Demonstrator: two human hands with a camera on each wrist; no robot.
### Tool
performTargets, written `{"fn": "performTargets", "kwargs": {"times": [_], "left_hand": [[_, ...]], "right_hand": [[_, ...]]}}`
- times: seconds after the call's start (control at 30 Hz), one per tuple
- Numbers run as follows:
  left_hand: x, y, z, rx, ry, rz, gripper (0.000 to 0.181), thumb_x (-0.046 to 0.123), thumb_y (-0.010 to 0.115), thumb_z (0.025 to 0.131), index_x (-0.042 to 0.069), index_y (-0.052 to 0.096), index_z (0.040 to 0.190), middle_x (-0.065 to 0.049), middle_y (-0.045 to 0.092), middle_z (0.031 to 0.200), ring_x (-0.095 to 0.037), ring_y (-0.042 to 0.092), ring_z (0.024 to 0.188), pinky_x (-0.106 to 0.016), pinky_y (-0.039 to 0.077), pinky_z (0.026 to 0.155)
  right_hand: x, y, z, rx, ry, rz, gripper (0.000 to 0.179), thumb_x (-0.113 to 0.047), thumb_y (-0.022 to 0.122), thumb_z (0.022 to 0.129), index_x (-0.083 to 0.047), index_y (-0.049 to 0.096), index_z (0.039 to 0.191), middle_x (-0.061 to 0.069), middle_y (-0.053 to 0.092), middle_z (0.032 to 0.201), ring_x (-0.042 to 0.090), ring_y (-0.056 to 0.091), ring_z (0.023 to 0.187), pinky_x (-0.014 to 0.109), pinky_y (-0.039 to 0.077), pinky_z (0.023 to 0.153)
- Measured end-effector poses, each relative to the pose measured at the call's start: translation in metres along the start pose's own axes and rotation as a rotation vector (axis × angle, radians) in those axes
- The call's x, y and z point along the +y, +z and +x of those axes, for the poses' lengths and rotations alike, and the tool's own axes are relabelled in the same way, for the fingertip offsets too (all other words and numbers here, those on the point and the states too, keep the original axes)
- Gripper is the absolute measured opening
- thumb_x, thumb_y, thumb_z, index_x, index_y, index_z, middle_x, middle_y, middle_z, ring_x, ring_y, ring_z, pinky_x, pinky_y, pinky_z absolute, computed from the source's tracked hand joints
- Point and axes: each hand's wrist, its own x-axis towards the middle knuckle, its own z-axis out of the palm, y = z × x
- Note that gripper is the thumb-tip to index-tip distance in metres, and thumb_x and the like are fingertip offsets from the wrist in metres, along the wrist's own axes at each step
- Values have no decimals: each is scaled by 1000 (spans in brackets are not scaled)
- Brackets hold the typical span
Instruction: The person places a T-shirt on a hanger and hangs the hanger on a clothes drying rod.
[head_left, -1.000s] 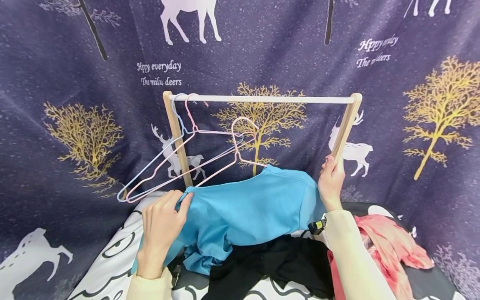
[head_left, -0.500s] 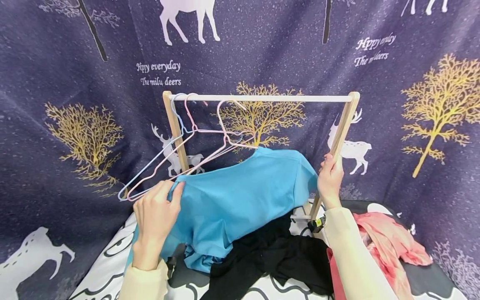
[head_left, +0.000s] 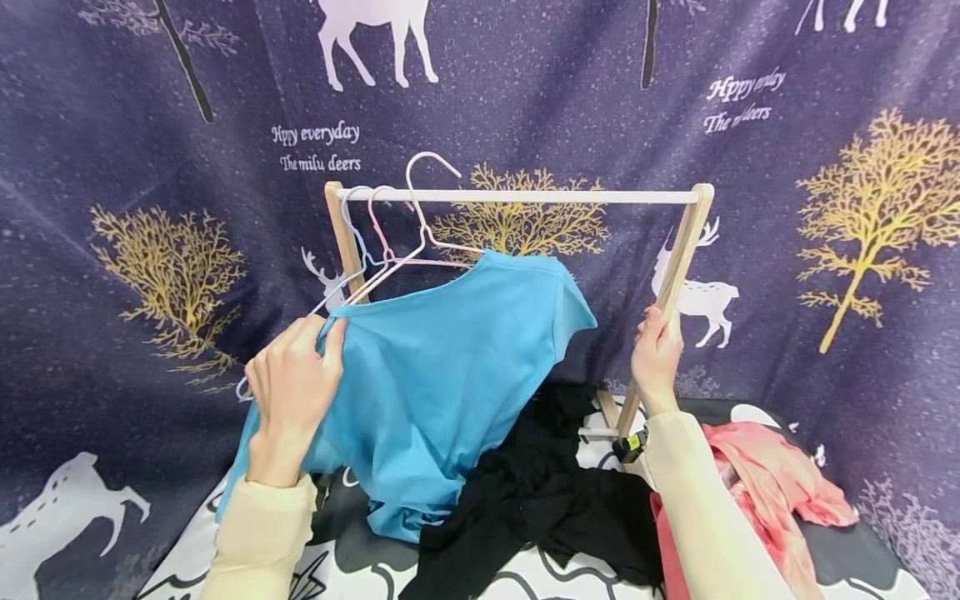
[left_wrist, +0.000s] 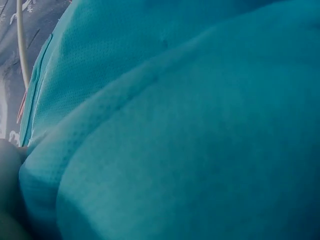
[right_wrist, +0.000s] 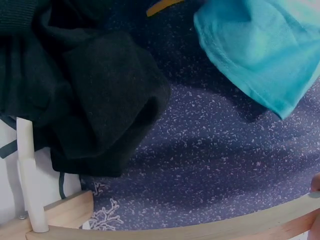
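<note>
Because the left hand (head_left: 292,375), at 8 o'clock in the head view, has moved toward 11 o'clock over the last second, the blue garment (head_left: 442,350) at the centre has risen with it; its lower folds trail toward 7 o'clock, beside the black garment (head_left: 525,500), and its far sleeve has drawn away from the right hand (head_left: 656,354). Farther out, at 11 o'clock, the hook of the pale pink hanger (head_left: 423,229) fitted in the garment now stands higher in view than the rail (head_left: 555,197); a second ago it sat lower. Height therefore appears sufficient to clear the rail, but the hook's depth cannot be told, and engagement is judged incomplete. In pose, the left hand reaches upward, fingers and thumb pinching the garment's shoulder edge; whether they also grasp the hanger's arm is hidden. The right hand, between 3 and 4 o'clock, remains wrapped around the right upright (head_left: 684,250), presumably steadying it. Beyond, at 10 o'clock, a blue hanger (head_left: 365,263) and a darker pink hanger (head_left: 387,257) hang on the rail.
</note>
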Motion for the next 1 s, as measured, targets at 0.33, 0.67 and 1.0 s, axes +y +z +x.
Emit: {"fn": "performTargets", "kwargs": {"times": [0.33, 0.67, 1.0], "left_hand": [[-4, 15, 0, -42, -69, 10, 36, 37, 57, 98, 6, 66, 84, -13, 62, 74, -43, 54, 55, -47, 31, 44], [-4, 23, -16, -65, -67, 19, 36, 37, 58, 98, 8, 59, 76, -14, 58, 70, -41, 51, 50, -42, 27, 40], [-3, 27, -29, -84, -32, 5, 33, 31, 61, 97, 9, 55, 73, -12, 53, 64, -38, 50, 49, -40, 27, 39]], "right_hand": [[28, 3, 5, 23, -9, -11, 37, -28, 39, 106, 6, 53, 103, 19, 48, 71, 13, 47, 54, 17, 37, 52], [24, 1, 3, 11, -4, -1, 37, -24, 38, 107, 11, 52, 105, 23, 48, 71, 15, 48, 53, 16, 37, 51], [27, 1, 3, 13, -9, 5, 36, -23, 39, 106, 10, 53, 106, 23, 49, 73, 12, 47, 53, 16, 37, 51]]}}
